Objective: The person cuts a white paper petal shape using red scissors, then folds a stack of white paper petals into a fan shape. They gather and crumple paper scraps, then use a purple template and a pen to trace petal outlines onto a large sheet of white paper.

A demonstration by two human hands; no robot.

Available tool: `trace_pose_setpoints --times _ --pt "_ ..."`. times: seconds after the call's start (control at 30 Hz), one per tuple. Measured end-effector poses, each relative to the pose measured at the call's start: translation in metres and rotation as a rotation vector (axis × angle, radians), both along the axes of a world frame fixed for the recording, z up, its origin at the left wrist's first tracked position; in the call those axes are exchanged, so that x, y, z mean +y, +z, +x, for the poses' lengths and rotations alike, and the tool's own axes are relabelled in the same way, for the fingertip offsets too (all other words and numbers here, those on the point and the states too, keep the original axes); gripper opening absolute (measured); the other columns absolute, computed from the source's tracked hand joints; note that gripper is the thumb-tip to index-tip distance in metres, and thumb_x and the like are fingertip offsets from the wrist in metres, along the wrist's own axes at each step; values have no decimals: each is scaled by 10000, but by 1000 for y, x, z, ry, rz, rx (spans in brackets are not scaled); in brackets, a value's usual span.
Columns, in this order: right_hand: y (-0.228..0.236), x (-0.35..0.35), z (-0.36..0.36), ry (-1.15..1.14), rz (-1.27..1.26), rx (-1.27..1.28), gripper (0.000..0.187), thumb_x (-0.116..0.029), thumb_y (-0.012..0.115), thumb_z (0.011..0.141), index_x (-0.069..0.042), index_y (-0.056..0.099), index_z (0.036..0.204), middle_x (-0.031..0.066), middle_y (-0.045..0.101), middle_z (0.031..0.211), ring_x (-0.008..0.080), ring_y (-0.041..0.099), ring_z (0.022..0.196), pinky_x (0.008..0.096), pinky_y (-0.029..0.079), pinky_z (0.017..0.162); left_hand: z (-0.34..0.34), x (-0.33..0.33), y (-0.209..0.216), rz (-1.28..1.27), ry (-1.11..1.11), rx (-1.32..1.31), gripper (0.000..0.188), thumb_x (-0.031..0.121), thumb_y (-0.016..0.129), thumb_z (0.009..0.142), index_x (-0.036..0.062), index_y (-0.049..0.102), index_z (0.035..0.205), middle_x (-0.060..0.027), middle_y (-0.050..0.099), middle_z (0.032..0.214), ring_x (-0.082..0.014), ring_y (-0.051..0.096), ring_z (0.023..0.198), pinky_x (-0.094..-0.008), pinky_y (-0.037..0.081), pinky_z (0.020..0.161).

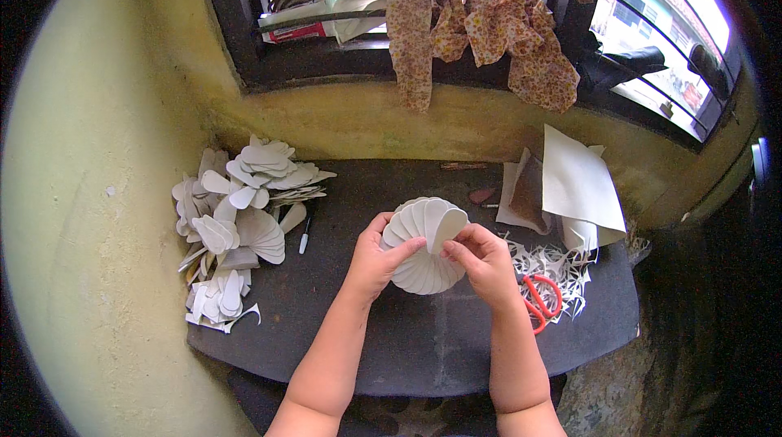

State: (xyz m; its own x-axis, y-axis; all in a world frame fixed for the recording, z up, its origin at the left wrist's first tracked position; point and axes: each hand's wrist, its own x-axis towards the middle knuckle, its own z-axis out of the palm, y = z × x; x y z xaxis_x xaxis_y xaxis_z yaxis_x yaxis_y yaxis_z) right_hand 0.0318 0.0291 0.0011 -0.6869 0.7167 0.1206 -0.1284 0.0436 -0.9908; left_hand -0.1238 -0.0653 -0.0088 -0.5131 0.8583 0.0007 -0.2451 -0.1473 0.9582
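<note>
A round white paper fan of overlapping petal-shaped pieces [423,233] is held above the dark table [407,339]. My left hand [376,258] grips its left side, with the index finger stretched across the middle. My right hand [482,262] pinches a folded petal at the right side of the fan. The lower part of the fan is hidden behind both hands.
A heap of cut white paper petals [236,217] lies at the table's left, with a black marker [304,235] beside it. Red scissors [539,297] rest on paper scraps at the right. White sheets [578,184] lean at the back right. Patterned cloth [489,30] hangs from the window.
</note>
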Motion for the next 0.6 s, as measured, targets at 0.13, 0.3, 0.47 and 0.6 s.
trace_pose_setpoints --times 0.13,0.3,0.47,0.6 --pt "0 0 -1 4 7 -19 117 -49 641 875 22 618 965 42 650 867 108 618 791 249 495 745 1 1 -1 26 -4 32 413 127 786 765 23 551 1088 -58 637 1002 -121 605 907 -280 485 811" --pt "-4 1 -2 4 23 -33 120 -38 645 874 29 617 970 42 647 866 108 619 798 243 497 743 0 1 -3 4 -5 39 411 130 786 765 26 553 1087 -54 638 999 -121 605 912 -282 485 813" --pt "-1 -2 -2 -10 44 -24 117 -30 643 872 34 615 966 41 645 861 111 622 795 246 498 740 0 1 -2 -8 -2 32 412 130 785 765 29 554 1090 -54 638 998 -123 606 915 -283 485 815" --pt "5 -3 -1 -22 54 -40 115 -26 643 867 33 616 962 43 644 853 117 625 790 251 498 734 -1 1 -4 -6 4 42 415 135 786 765 30 554 1093 -56 639 998 -123 607 915 -283 485 817"
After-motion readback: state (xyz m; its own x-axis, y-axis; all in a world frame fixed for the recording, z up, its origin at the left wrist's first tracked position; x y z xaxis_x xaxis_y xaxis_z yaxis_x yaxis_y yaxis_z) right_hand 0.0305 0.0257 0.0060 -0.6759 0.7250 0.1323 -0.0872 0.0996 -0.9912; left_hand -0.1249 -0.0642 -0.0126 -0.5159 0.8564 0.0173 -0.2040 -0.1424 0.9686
